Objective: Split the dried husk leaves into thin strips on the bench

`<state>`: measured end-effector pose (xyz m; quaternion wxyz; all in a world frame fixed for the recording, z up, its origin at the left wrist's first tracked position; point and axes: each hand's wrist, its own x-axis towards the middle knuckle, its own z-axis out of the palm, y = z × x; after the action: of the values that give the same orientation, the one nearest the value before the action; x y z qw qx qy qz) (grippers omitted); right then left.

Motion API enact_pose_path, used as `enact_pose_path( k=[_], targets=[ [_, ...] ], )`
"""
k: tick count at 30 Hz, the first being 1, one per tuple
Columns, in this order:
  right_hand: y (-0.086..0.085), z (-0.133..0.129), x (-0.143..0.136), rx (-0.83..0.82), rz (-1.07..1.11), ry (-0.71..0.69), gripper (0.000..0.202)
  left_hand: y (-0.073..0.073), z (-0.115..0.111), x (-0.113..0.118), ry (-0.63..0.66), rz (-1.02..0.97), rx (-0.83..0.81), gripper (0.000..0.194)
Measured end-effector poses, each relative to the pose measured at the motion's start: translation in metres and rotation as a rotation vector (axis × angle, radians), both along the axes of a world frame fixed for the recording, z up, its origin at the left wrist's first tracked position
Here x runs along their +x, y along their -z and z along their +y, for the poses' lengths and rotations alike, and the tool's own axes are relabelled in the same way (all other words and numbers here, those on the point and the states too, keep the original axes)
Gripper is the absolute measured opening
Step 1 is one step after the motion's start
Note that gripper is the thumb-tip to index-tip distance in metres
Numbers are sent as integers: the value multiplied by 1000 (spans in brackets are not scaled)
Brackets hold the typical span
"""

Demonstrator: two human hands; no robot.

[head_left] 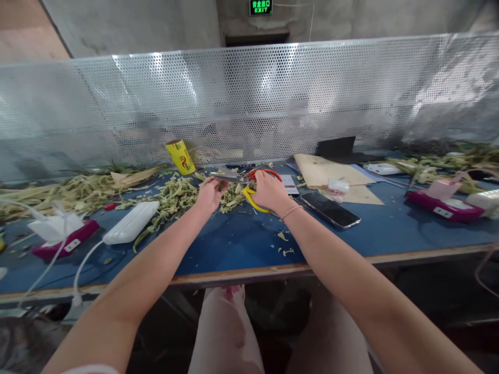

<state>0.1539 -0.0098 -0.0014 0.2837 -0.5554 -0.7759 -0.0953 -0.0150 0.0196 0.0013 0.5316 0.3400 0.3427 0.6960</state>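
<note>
My right hand (pixel 268 192) is wrapped round the handles of a pair of scissors (pixel 234 178), one handle red and the other yellow. The blades point left and look slightly apart. At the blade tips, the fingers of my left hand (pixel 210 193) are pinched together; what lies between them is too small to make out. Beneath and beside both hands spreads a heap of pale green, curled plant pieces (pixel 177 195). A few loose bits (pixel 286 252) lie on the blue table (pixel 234 244) nearer to me.
Left stand a white power bank (pixel 132 223), a magenta power strip (pixel 66 241) and long dried stalks (pixel 97 189). A yellow tube (pixel 180 157) leans by the perforated screen (pixel 249 104). Right lie a phone (pixel 330 209), brown paper (pixel 331 171) and another magenta power strip (pixel 444 206).
</note>
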Motion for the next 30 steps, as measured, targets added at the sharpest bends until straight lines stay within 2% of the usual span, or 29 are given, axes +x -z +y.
enact_pose_path(
  k=[6,16,30],
  targets=[
    [1,2,2,-3,-51,18,43,-3,-6,4,58,-75,-33,20],
    [-2,4,3,-22,-8,38,40,-2,-13,8,148,-16,-17,20],
    [-5,3,8,20,51,17,23,1,-11,9,195,-13,-56,18]
  ],
)
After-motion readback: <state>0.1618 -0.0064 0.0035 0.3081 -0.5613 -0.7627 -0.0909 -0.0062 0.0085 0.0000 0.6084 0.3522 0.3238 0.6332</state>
